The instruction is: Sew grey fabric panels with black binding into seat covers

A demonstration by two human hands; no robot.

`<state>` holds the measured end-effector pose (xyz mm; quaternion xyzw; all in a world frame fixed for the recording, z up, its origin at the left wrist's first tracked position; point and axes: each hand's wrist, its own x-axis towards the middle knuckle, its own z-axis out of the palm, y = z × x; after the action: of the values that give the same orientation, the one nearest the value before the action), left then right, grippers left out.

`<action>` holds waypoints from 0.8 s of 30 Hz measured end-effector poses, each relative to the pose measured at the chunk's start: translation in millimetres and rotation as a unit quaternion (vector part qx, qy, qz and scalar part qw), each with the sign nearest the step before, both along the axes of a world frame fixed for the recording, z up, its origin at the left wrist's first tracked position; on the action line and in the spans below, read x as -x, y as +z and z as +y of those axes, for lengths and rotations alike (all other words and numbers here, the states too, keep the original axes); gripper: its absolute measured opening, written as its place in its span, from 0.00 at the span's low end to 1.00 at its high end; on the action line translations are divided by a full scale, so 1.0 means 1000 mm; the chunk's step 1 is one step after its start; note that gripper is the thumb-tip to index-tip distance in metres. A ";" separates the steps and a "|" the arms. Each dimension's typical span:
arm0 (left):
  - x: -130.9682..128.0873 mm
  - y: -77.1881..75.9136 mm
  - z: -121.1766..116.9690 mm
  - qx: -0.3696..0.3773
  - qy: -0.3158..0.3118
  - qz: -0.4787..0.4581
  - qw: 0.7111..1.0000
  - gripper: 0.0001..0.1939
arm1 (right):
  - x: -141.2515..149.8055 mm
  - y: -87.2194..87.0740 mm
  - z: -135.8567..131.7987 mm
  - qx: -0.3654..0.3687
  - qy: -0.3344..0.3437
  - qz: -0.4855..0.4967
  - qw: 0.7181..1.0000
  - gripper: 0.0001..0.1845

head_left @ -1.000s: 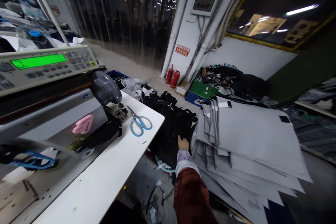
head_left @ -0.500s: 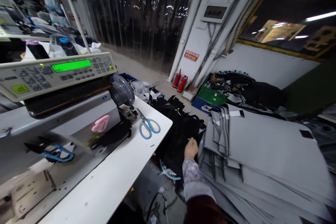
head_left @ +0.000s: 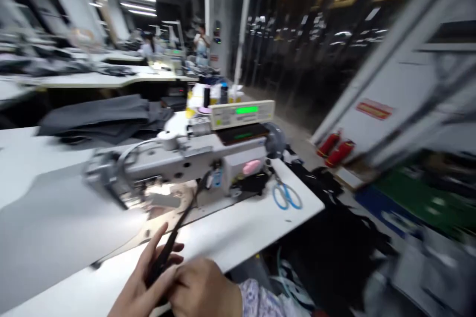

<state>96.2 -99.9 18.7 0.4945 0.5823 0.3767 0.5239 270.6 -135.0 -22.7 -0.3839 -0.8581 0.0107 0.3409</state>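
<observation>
A long black strip (head_left: 182, 218) runs down from beside the sewing machine (head_left: 197, 158) into my left hand (head_left: 145, 272). It passes between my left thumb and fingers, the fingertips partly spread behind it. Close against it on the right is my right hand (head_left: 208, 287), blurred, with its fingers curled shut; what they hold is hidden. A grey sheet (head_left: 67, 218) lies on the white table under the lit needle area, left of my hands. Blue-handled scissors (head_left: 286, 195) rest on the table's right end, apart from both hands.
Folded dark cloth (head_left: 100, 114) lies on the table behind the machine. A heap of black pieces (head_left: 330, 242) is beyond the table's right edge, with red fire extinguishers (head_left: 340, 151) by the wall. Other people stand farther back among worktables.
The view has swung left to the machine. My right hand has come from the black heap to the table front, and my left hand is now in view with the black strip.
</observation>
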 end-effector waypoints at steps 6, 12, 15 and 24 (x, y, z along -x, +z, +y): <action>0.104 -0.008 0.022 0.010 0.343 -0.222 0.913 0.15 | 0.071 0.006 0.035 0.205 0.050 0.051 0.976 0.23; 0.198 -0.017 0.014 0.006 0.483 -0.313 0.818 0.13 | 0.115 -0.012 0.064 0.128 0.081 -0.044 0.987 0.16; 0.242 0.008 0.013 -0.040 0.488 -0.355 0.796 0.17 | 0.138 -0.026 0.062 0.059 0.117 -0.122 0.984 0.16; 0.233 0.061 0.031 -0.033 0.073 0.123 0.989 0.12 | 0.188 0.019 0.089 0.339 0.149 0.236 0.898 0.30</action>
<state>-136.9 -69.3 80.0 0.5101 0.6642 0.3692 0.4029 82.1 -46.0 -3.9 -0.3303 -0.7440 0.4418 0.3771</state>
